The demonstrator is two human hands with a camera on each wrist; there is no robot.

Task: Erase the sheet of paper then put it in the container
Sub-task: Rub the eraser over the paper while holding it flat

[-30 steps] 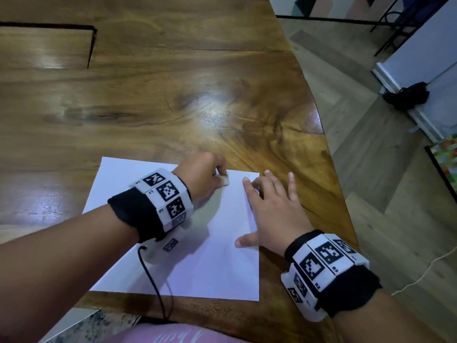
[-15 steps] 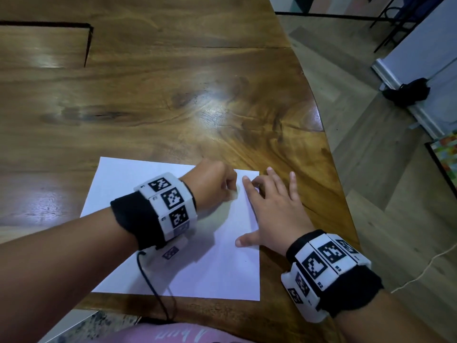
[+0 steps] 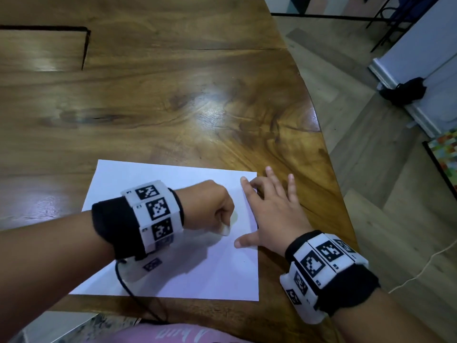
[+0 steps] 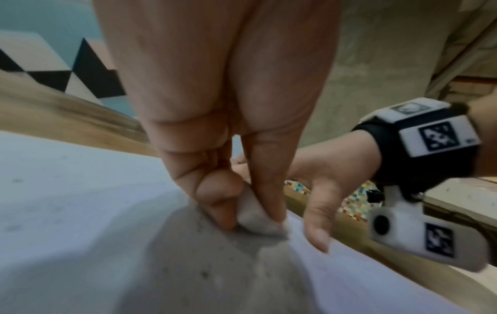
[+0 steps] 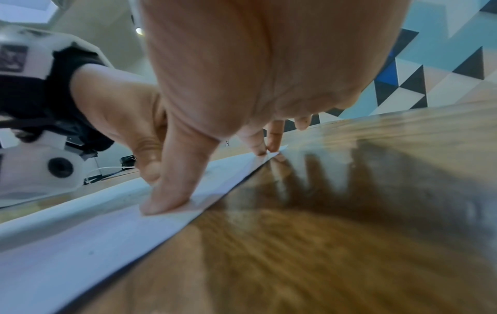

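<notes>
A white sheet of paper [image 3: 158, 184] lies flat near the front edge of the wooden table [image 3: 173, 95]. My left hand [image 3: 212, 209] pinches a small white eraser [image 4: 255, 214] between thumb and fingers and presses it on the paper [image 4: 67, 201] near its right edge. Only the eraser's tip [image 3: 226, 230] shows in the head view. My right hand [image 3: 269, 211] lies spread flat, thumb and forefinger pressing the paper's right edge [image 5: 94, 229], the other fingers over the bare wood. No container is in view.
The table's curved right edge [image 3: 321, 134] drops to a wood-pattern floor. A dark slot [image 3: 85, 48] cuts the tabletop at far left. A black cable [image 3: 128, 290] runs from my left wrist off the front edge. A black object [image 3: 405, 91] lies on the floor by a white wall.
My left hand has slid the eraser from the paper's far right corner toward me, down along the right edge. The right hand has kept its place on the paper.
</notes>
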